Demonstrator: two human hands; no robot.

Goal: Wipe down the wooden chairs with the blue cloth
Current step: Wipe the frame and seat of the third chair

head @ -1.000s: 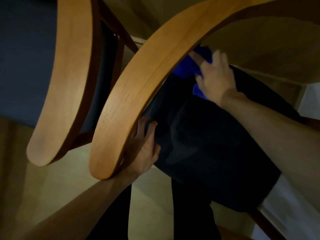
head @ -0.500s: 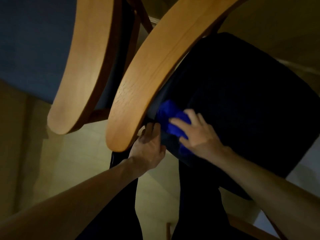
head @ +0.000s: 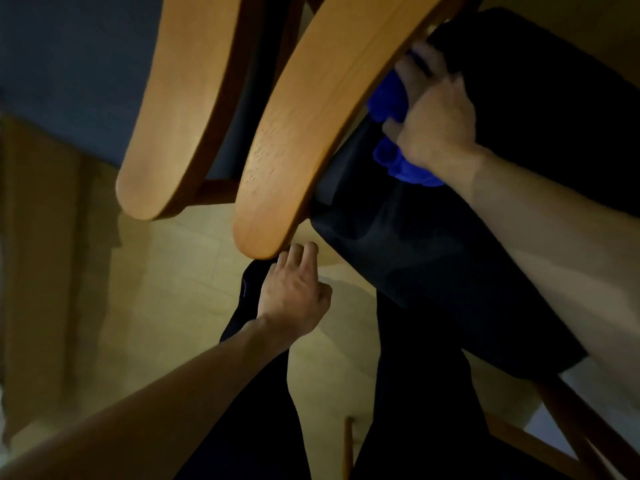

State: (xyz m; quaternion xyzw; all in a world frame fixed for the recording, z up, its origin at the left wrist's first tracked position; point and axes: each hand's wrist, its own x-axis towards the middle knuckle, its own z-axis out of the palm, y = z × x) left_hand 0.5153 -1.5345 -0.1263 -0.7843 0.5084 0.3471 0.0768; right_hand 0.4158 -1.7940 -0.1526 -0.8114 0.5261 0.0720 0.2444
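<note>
Two curved wooden chair backs fill the upper view: the near one [head: 311, 126] over a dark seat [head: 450, 254], the far one [head: 183, 109] to its left. My right hand [head: 436, 123] presses the bunched blue cloth [head: 391, 98] against the inner face of the near back, fingers spread over it; part of the cloth hangs below my wrist. My left hand [head: 294, 292] sits just under the lower end of the near back, fingertips touching its underside, holding nothing.
A pale wood floor [head: 156, 289] lies below. My dark trouser legs [head: 415, 410] stand between the chairs. A blue-upholstered seat [head: 69, 64] belongs to the far chair. Brown chair rails [head: 571, 427] cross the lower right corner.
My right hand has slid the cloth back up along the inner face of the near chair back. My left hand has dropped slightly below the back's lower end.
</note>
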